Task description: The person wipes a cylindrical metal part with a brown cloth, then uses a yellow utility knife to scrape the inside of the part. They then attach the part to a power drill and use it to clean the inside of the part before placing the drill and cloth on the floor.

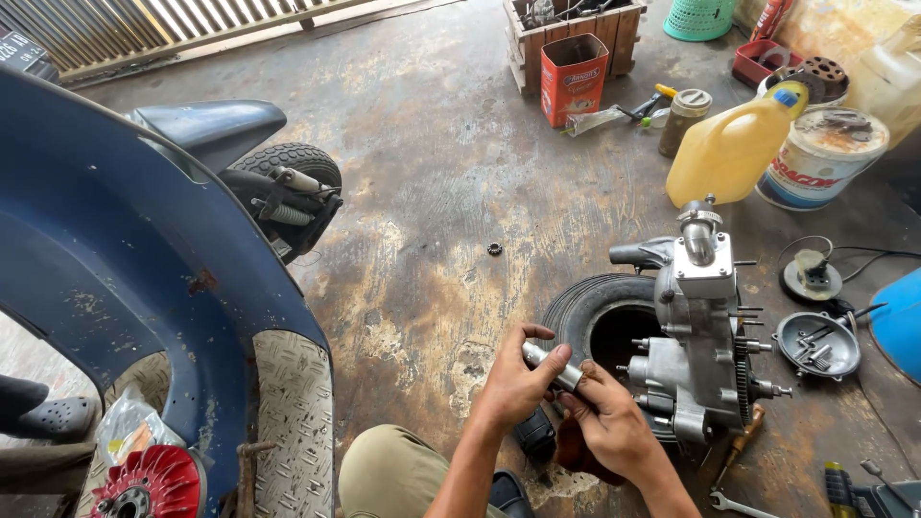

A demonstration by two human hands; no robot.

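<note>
My left hand [513,387] and my right hand [611,422] both grip a short silver metal shaft [550,365] held low over the stained concrete floor. The left hand wraps its near end, thumb up. The right hand pinches the other end with fingers curled. Just right of my hands a grey engine casing [696,336] stands upright on a small black tyre [587,305], with studs and a gear on its right side. My knee in khaki trousers [384,470] is below the hands.
A blue scooter body [125,259] with its front wheel [288,182] fills the left. A yellow jug [734,144], a white bucket [820,158], an orange tin [574,77] and a wooden crate [576,29] stand at the back. A round cover [817,343], a spanner [739,504] and a small loose gear [494,248] lie on the floor.
</note>
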